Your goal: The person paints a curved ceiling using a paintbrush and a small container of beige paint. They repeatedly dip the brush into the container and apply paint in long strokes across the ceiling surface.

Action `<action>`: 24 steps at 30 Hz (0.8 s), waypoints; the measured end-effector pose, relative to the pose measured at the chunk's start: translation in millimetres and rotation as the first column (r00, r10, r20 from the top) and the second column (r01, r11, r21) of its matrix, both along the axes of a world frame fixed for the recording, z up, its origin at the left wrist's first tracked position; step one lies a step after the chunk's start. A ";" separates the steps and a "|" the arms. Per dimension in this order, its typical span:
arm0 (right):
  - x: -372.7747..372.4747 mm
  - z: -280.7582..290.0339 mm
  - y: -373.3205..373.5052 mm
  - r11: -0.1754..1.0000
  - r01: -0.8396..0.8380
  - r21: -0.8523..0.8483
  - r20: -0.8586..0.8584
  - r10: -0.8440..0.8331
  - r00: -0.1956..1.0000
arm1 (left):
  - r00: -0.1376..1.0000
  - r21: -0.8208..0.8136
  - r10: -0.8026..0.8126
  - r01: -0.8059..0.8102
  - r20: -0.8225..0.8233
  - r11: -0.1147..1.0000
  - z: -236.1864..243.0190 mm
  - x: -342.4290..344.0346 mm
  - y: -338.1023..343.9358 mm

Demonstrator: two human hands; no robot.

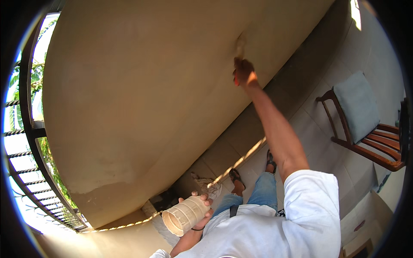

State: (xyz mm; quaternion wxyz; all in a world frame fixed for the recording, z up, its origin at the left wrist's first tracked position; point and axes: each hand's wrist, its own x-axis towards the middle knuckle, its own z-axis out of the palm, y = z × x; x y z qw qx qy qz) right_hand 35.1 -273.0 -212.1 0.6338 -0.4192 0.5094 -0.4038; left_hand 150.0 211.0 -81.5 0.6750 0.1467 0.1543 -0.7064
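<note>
My right hand (244, 73) is raised against the beige wall (137, 86), closed on a brush (240, 47) whose head touches the wall and looks blurred; a bit of red handle shows by my fingers. My left hand (202, 223) is wrapped round a pale, ribbed plastic cup (183, 217) with cream-coloured residue inside, held low in front of my shirt. A yellowish twisted line (241, 160), perhaps a rope, runs slantwise behind that cup.
At the right stands a wooden chair (387, 159) with a grey-blue cushion (356, 106). A black metal railing (26, 99) lines the left, with foliage beyond. Tiled floor (309, 124) runs along the wall; a crumpled cloth (202, 180) lies near my sandalled feet.
</note>
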 end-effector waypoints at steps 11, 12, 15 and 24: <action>7.1 30.6 115.0 0.989 -0.031 0.143 0.286 -0.011 0.958 | 0.997 -0.072 -0.015 0.009 -0.070 0.997 -22.0 -5.1 -9.8; -6.6 45.5 74.1 0.992 0.120 0.026 0.317 -0.122 0.941 | 0.996 -0.063 -0.012 0.006 -0.084 0.998 -24.3 -5.6 -7.4; -38.1 89.0 -17.0 0.951 0.264 -0.158 0.323 -0.203 0.924 | 0.996 -0.035 0.001 -0.004 -0.092 0.999 -31.0 -11.6 -0.9; 70.8 71.3 221.3 0.889 -0.455 -0.051 -0.102 0.449 0.888 | 0.999 -0.062 -0.028 0.027 -0.017 0.998 -31.0 -2.7 -8.3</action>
